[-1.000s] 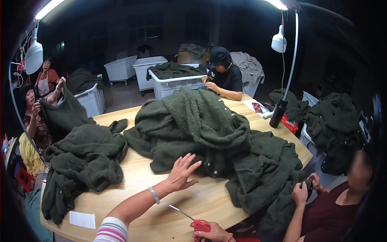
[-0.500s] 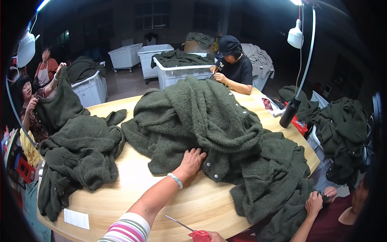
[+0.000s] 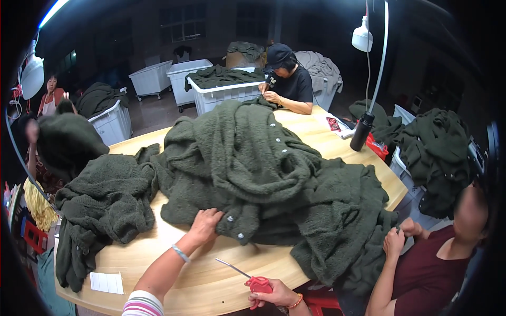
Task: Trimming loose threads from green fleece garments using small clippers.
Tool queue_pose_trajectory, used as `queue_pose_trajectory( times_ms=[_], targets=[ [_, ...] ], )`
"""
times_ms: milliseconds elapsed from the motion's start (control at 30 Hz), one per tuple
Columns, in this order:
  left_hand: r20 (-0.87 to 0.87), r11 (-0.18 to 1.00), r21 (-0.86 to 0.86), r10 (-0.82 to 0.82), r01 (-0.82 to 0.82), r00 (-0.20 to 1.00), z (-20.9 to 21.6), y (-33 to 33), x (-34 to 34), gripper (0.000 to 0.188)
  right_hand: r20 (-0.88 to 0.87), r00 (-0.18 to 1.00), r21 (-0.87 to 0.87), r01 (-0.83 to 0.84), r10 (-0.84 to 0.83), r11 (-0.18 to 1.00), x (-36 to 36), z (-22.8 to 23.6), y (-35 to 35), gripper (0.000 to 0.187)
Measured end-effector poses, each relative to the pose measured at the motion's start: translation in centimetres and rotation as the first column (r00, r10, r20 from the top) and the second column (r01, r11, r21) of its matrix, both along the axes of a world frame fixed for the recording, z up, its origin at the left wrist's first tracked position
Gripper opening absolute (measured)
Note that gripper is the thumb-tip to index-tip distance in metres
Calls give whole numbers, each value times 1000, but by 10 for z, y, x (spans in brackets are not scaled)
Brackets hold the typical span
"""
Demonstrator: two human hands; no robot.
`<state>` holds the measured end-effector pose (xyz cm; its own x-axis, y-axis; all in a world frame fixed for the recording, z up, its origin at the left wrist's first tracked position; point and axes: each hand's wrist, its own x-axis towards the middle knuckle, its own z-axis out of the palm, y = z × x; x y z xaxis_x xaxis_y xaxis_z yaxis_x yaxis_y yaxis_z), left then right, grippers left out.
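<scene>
And the left hand [image 3: 204,227] is in on the cloth now! A second ago it was spread over the desk [image 3: 200,287] just short of the middle heap [image 3: 237,152]; now its fingers are bent close together and closed on the hem, the thumb out of sight, and that hem has come across to the left. The middle heap, dark green knitwear, fills the centre of the desk. The right hand [image 3: 278,295], at the near edge, has its fingers wrapped firmly around one red-handled tool [image 3: 259,285], thin metal shaft pointing up and left over the wood. Off the left edge, a co-worker's raised garment [image 3: 71,139] has dropped into a blurred bundle.

Count them up! Three heaps on the desk: the middle one, a left heap [image 3: 113,195] sagging over the left edge, a right heap [image 3: 342,210] spilling off the near right. Two pale buttons [image 3: 230,218] sit just beside the left hand, three upper buttons [image 3: 278,139] higher up. One white card [image 3: 106,283] lies near the left front corner, one black bottle [image 3: 362,131] stands by the right edge. Four co-workers around, two hanging bulbs [image 3: 362,36] overhead.
</scene>
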<state>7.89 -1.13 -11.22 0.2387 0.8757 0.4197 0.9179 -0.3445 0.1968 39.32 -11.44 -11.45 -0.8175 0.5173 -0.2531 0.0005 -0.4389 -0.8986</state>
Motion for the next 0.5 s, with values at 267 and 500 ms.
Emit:
queue_pose_trajectory(
  times_ms=[267,500],
  targets=[
    [-95,986,-108,120,-130,988,28,-19,-5,41,-57,998,10,-2,3,1000,54,17,31,40],
    [-167,951,-184,218,-247,962,43,-39,-7,44,-151,983,-17,107,-108,994,96,22,61,40]
  ],
)
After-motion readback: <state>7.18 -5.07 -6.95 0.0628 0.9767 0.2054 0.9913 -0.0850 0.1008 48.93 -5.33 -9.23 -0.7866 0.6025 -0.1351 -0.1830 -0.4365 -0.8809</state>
